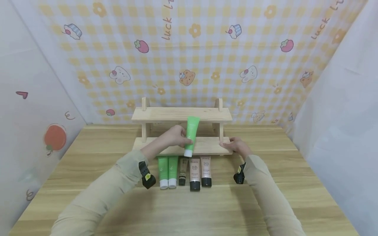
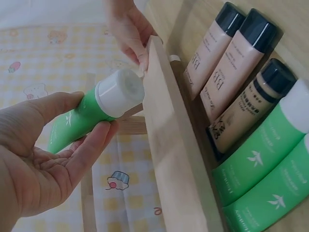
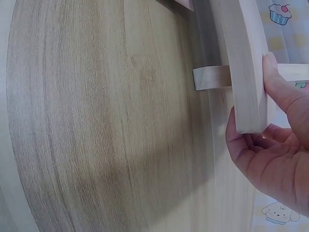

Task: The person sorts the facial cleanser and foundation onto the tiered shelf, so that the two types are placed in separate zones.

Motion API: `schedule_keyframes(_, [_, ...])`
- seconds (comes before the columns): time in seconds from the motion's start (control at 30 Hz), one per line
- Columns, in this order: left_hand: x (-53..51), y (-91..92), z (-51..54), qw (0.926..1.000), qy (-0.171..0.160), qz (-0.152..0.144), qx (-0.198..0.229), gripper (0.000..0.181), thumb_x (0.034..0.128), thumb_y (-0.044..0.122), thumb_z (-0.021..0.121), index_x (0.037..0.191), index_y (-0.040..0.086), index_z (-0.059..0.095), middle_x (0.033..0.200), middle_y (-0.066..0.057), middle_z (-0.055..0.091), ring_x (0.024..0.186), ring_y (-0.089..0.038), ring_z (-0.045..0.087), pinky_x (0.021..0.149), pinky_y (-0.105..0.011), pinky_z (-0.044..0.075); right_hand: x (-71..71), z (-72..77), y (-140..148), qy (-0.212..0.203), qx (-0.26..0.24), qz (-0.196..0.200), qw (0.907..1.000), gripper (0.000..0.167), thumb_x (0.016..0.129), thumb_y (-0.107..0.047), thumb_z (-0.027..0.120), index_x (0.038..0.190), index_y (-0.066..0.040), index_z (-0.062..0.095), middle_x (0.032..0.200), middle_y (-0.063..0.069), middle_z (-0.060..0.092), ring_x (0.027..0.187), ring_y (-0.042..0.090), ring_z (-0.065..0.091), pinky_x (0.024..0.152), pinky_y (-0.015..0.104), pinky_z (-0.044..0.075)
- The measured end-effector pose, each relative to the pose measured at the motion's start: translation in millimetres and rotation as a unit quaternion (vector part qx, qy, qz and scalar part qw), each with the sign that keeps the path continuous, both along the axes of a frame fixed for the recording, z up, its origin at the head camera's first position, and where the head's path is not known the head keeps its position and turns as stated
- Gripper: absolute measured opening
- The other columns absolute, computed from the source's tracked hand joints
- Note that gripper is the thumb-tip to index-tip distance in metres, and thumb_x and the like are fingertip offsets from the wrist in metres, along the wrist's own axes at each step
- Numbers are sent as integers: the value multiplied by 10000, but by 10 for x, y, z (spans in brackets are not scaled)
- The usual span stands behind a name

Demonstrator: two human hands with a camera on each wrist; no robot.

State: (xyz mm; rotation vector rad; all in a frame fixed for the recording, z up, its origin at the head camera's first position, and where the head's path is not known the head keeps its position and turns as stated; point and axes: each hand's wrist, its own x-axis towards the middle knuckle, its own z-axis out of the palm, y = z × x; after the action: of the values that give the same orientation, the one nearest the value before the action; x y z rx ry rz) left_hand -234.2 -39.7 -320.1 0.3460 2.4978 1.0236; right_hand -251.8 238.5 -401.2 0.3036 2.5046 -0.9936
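Note:
My left hand (image 1: 179, 136) pinches a green tube (image 1: 192, 129) with a white cap between thumb and fingers, over the lower shelf of a two-tier wooden rack (image 1: 181, 113). The tube stands nearly upright, cap down, leaning slightly; in the left wrist view its white cap (image 2: 120, 91) faces the camera. At the rack's right end my right hand (image 1: 237, 146) grips the lower board (image 3: 248, 72), thumb on top and fingers beneath. In front of the rack lie two green tubes (image 1: 163, 170), a tan tube with a dark cap (image 1: 183, 168) and two pink BB tubes (image 1: 195, 172).
The rack stands on a wood-grain table (image 1: 177, 209) against a yellow checked cloth (image 1: 189, 52). White cloth sheets (image 1: 29, 98) hang at both sides. The row of tubes lies close to the rack's front edge, their upper ends near or under the lower board.

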Motion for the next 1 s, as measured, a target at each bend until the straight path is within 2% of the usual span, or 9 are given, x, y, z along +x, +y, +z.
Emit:
schedule_keyframes(0.23, [-116,75,42,10000,43,-18,28,338,786,230,692,992,-29,621,917,-135,677,802,-247,680,777,-316,553,-4,-15,13,-217,67,-84,9997,925,805,-576,568,1417,20,214,1430,270,290,1309,421,303,1082,518,290])
schedule_keyframes(0.47, [-219,171,125,9998,38,140,165,471,808,219,673,1142,-74,519,1063,-182,631,820,-217,663,824,-345,545,-13,7,17,-203,-72,-120,9997,919,811,-559,573,1419,24,204,1427,266,294,1306,407,318,1085,501,298])
schedule_keyframes(0.7, [-323,241,197,9988,61,402,257,475,823,219,655,1180,-51,495,1052,-161,624,903,-269,653,691,-265,558,5,16,3,-266,-192,-122,9994,900,830,-539,561,1423,27,188,1418,265,316,1301,405,333,1082,511,296])
schedule_keyframes(0.87, [-402,286,260,9983,169,476,307,468,824,211,653,1177,-54,496,1063,-173,616,968,-311,635,792,-343,553,0,23,-2,-269,-218,-135,9993,894,831,-528,567,1418,34,197,1418,267,316,1299,403,337,1082,504,301])
schedule_keyframes(1.0, [-458,324,282,9973,347,514,382,477,823,209,654,1189,-47,488,1092,-169,610,964,-280,631,823,-347,542,1,25,2,-235,-303,-135,9992,895,828,-515,580,1413,45,200,1411,270,325,1291,402,350,1080,496,309])
